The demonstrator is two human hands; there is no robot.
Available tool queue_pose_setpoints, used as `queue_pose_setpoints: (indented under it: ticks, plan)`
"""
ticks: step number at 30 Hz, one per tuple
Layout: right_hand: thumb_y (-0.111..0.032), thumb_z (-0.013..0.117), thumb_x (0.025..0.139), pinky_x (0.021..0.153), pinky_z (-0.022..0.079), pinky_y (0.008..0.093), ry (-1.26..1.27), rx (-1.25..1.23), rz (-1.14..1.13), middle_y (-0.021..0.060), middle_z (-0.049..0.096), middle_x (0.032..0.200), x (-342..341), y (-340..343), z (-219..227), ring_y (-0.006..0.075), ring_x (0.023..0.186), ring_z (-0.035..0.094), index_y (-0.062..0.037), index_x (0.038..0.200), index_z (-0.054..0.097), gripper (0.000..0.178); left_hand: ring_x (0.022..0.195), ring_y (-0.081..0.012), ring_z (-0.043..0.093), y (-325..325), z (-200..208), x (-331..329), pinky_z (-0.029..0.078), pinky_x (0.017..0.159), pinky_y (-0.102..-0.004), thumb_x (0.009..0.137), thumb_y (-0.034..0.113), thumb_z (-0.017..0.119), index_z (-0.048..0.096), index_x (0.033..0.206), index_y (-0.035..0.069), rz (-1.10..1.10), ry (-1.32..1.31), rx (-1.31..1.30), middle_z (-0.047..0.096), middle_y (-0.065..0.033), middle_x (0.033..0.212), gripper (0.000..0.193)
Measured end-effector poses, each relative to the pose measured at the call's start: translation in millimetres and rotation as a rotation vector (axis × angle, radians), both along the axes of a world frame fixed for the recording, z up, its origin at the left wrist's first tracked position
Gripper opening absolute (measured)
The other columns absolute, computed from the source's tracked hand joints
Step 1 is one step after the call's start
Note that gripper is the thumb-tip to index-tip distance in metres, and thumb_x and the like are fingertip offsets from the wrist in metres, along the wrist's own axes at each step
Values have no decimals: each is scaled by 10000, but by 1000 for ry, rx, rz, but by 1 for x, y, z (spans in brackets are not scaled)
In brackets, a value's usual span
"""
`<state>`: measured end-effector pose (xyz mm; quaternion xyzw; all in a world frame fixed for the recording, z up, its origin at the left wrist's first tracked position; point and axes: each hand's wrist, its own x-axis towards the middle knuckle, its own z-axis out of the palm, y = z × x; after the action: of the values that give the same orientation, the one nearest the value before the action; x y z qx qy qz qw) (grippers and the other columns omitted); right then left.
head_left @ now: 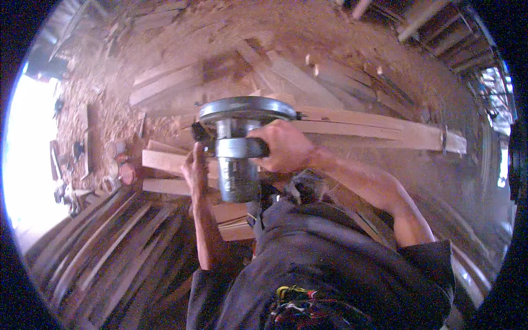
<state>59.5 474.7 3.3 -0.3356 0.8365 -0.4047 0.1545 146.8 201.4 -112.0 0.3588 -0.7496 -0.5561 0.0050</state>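
Observation:
A dark grey circular saw (pixel 236 176) with a broad round blade guard (pixel 247 104) is in front of me, near the middle of the head view. My right hand (pixel 283 146) is wrapped round its handle from the right side. My left hand (pixel 195 170) is left of the motor housing, just below a black knob (pixel 198 132) on the saw. Its fingers are blurred, and whether they touch the saw or the timber behind them is not clear. A long pale beam (pixel 379 129) runs rightward from behind the saw, whose blade is hidden.
Planks (pixel 165 85) and offcuts (pixel 302 77) lie on the sawdust-covered ground (pixel 181 33) beyond. Short timber ends (pixel 162 159) stick out near my left hand. Long boards (pixel 104 247) are stacked at the lower left. A cord-like dark bundle (pixel 305 187) is close to my body.

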Motion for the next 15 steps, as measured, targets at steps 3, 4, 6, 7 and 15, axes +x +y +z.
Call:
queue_pose_setpoints:
  ticks: [3,4,6,7,15]
  plan:
    - [-233,796,733,842,568,487,-23,5,30,239,731,906,-10,0,3,405,882,724,-3,1046,732,394,549,-90,431,1,1,-10,348,508,-309,1004,534,617,649,737,74,-8,-19,-43,495,25,611,533]
    - [-231,792,734,854,565,490,-63,25,37,239,732,915,-9,-3,-1,404,891,724,-3,1050,732,394,548,-91,406,10,14,-12,328,513,-309,1006,534,617,624,712,78,22,-16,-34,466,32,600,543]
    - [-248,779,739,850,569,505,-82,15,46,229,735,921,-10,-9,-8,411,894,724,-17,1029,729,375,556,-90,391,-3,1,-9,312,517,-305,1004,543,619,619,720,86,-18,-4,-39,449,38,609,539]
    - [-268,769,741,836,575,517,-58,-11,52,220,737,920,-12,-12,-9,418,887,723,-31,1004,727,357,566,-91,383,-2,4,-13,293,513,-309,1002,551,621,612,723,92,24,-3,-21,443,42,624,538]
    - [-224,775,750,863,574,500,23,-142,90,201,743,916,-21,-97,-8,395,917,728,-66,1072,711,363,604,-105,439,-100,17,-9,316,525,-295,998,502,621,680,789,87,110,39,-89,505,23,663,468]
